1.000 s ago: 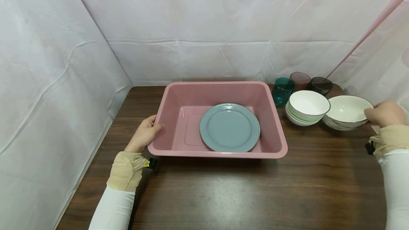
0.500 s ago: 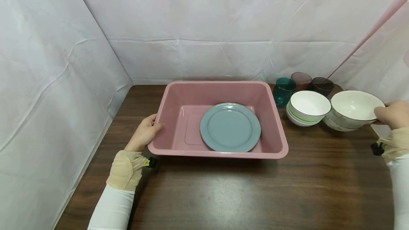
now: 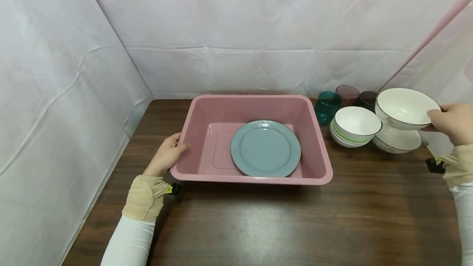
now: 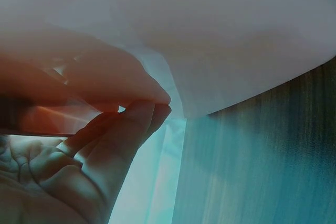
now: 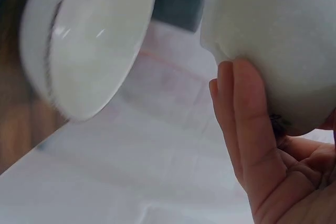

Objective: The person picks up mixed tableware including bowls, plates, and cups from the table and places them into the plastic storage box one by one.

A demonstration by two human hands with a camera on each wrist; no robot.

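A pink plastic tub (image 3: 318, 151) stands mid-table with a blue-grey plate (image 3: 265, 147) flat inside it. My left hand (image 3: 176, 147) grips the tub's left rim, thumb on top. In the left wrist view the left hand (image 4: 100, 156) has its fingers under the rim (image 4: 79, 77). My right hand (image 3: 439, 119) holds a white bowl (image 3: 404, 108) by its right edge, lifted and tilted above a second white bowl (image 3: 397, 142) on the table. The right wrist view shows the right hand (image 5: 262, 156) against the held bowl's underside (image 5: 278, 30), with the lower bowl (image 5: 89, 40) beyond.
Two nested white bowls with a green stripe (image 3: 355, 125) sit right of the tub. Behind them stand a teal cup (image 3: 327, 105), a pinkish cup (image 3: 347, 93) and a dark cup (image 3: 367, 98). White sheeting walls the brown wooden table (image 3: 258, 225) at left, back and right.
My right hand has lifted the top white bowl off the bowl beneath it, up and slightly left. The left hand, tub and plate have not moved.
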